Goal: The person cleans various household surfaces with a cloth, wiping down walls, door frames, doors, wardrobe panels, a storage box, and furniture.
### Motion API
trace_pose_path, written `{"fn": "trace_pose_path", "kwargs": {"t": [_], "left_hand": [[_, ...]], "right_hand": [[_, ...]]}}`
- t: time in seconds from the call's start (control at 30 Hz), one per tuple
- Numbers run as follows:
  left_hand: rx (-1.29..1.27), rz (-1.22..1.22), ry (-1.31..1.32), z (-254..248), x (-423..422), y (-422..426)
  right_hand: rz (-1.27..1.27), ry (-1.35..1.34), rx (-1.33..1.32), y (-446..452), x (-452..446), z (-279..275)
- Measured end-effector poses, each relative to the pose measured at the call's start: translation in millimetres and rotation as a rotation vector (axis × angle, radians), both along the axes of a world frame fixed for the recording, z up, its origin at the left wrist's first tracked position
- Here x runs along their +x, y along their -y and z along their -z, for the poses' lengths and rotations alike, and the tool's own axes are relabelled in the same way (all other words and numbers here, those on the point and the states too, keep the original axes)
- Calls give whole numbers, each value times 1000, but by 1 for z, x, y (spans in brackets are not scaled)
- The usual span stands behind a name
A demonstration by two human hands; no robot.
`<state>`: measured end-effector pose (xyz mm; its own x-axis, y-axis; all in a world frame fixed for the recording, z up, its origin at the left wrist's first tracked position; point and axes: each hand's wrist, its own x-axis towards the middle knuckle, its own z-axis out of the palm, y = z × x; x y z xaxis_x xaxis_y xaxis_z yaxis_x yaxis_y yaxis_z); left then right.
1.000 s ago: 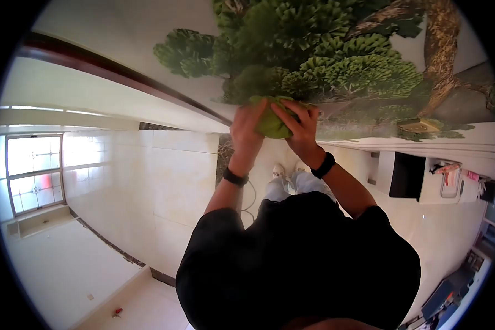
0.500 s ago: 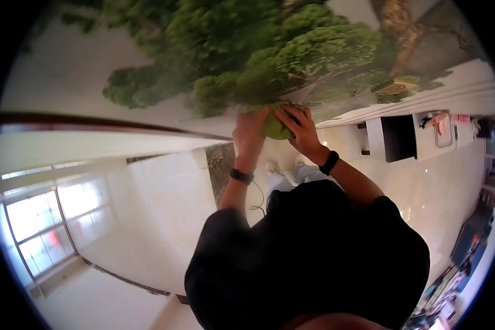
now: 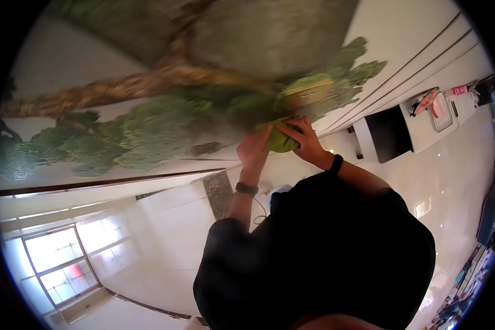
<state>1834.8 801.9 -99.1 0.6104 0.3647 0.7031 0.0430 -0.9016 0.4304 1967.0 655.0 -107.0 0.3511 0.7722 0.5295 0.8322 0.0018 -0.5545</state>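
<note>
The green cloth (image 3: 282, 143) is bunched between your hands at the wall (image 3: 393, 41), near the edge of the tree picture (image 3: 159, 129) on it. It is crumpled into a wad nearly as wide as it is long, so you get no clear long axis; its narrow folded part faces the wall and its rounded bulge points back toward your body.

Your right hand (image 3: 304, 138) has its fingers bent over the cloth, holding it. Your left hand (image 3: 253, 147) lies along its left side, fingers touching it; they are blurred, and I cannot tell whether they grip.

The socket plate (image 3: 309, 93) stands in your way, just beside the cloth on the wall, close to your right fingertips. A brown strip (image 3: 110, 182) trims the wall's edge on your left. A loose cable (image 3: 265, 208) curls near your left forearm. To your right, well apart from the cloth, is a white counter (image 3: 423, 132) with a tray (image 3: 443, 122) on it. Far to your left is a window (image 3: 60, 264).
</note>
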Motion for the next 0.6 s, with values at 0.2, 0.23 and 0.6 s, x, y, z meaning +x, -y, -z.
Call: {"fn": "trace_pose_path", "kwargs": {"t": [0.2,0.23,0.6], "left_hand": [[48,-20,-103,6,98,84],[100,-59,-104,2,111,94],[304,163,165,-114,254,187]], "right_hand": [[-9,-19,56,82,107,-5],[-10,-1,91,89,122,-13],[342,125,543,173,219,-88]]}}
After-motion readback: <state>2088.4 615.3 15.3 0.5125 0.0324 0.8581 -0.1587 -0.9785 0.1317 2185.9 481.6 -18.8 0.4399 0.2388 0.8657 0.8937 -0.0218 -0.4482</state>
